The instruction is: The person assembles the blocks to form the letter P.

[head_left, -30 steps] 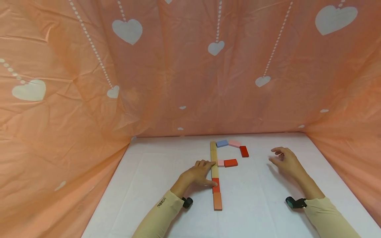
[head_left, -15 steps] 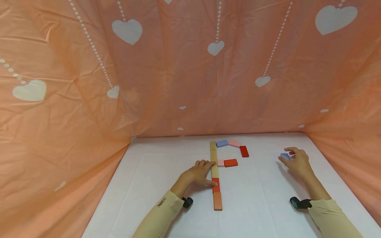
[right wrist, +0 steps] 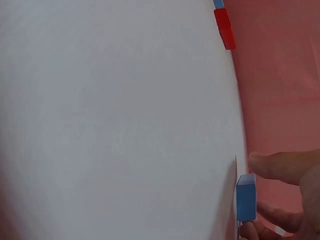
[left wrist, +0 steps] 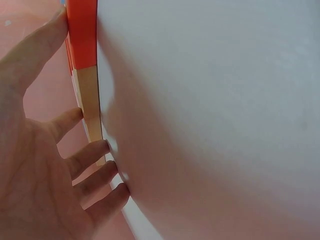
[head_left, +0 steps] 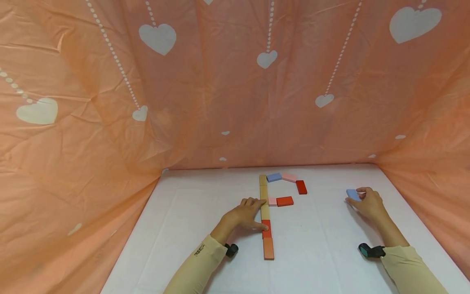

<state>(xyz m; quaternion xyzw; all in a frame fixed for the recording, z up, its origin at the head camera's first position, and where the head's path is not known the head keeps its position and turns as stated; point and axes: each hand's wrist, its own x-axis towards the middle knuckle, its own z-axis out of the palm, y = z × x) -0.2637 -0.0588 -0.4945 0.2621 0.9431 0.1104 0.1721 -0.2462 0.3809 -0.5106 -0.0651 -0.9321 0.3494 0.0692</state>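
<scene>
On the right of the head view, my right hand [head_left: 371,205] pinches a light blue block [head_left: 352,194] between thumb and fingers; the right wrist view shows this blue block [right wrist: 246,202] from the side. My left hand [head_left: 243,214] rests along a straight column of flat blocks. Its thumb touches a red block [head_left: 267,234], and its index fingertip lies on a natural wood block [head_left: 265,211]. An orange block [head_left: 269,249] forms the near end of that column. In the left wrist view the fingers [left wrist: 100,202] are spread and fairly straight.
Right of the column's far end curve a blue block [head_left: 273,177], a pink block [head_left: 289,177] and a red block [head_left: 301,187]. Lower down, a small pink block [head_left: 272,202] meets another red block [head_left: 285,201]. A peach curtain [head_left: 235,102] surrounds the white table [head_left: 308,253].
The right hand has moved right, and a blue block has come into sight in its fingers. Since half a second ago its fingers have shifted round the block. The left hand stays put.
</scene>
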